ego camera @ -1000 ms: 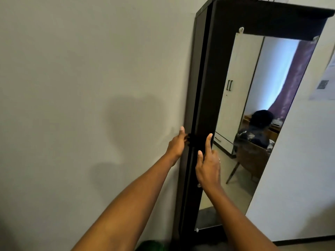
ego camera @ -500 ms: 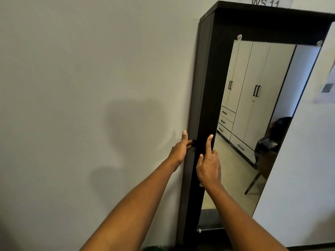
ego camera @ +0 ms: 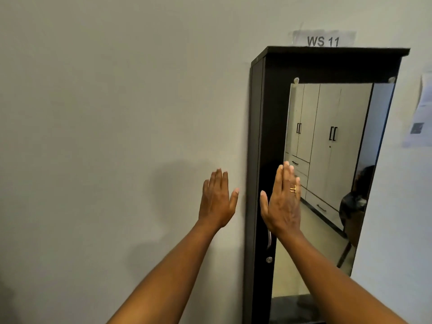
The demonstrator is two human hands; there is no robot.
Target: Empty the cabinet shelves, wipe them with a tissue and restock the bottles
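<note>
dark brown, nearly black wood: that's the cabinet (ego camera: 268,113), tall and narrow, standing flat against the pale wall (ego camera: 105,113). its left side edge runs straight down just right of the middle of the view. the door is closed, so the shelves and whatever sits on them are hidden. most of the door front is a mirror (ego camera: 332,183), with a strip of dark wood left bare along the door's left edge. a metal handle (ego camera: 269,239) sits on that strip, with a small round lock (ego camera: 269,260) just below it.

both hands are up and flat, fingers straight, holding nothing. the left hand (ego camera: 218,199) is over the bare wall just left of the cabinet's left edge, thumb pointing toward it but apart from the wood. the right hand (ego camera: 282,202) is over the dark strip just above the handle, fingers lapping onto the mirror's left edge. there's a gold ring (ego camera: 293,188) on it. can't tell if either palm actually touches the surface behind it. the two hands are apart, with the cabinet's front left corner between them.

room-wise, there's a long stretch of plain wall to the left, carrying the arms' shadow. right of the cabinet is a narrower strip of wall with a paper sheet (ego camera: 420,113) stuck on it. above the top board a label (ego camera: 323,40) reads ws 11. the mirror shows pale wardrobes with black handles, plus a dark shape low on the right that i can't make out.
</note>
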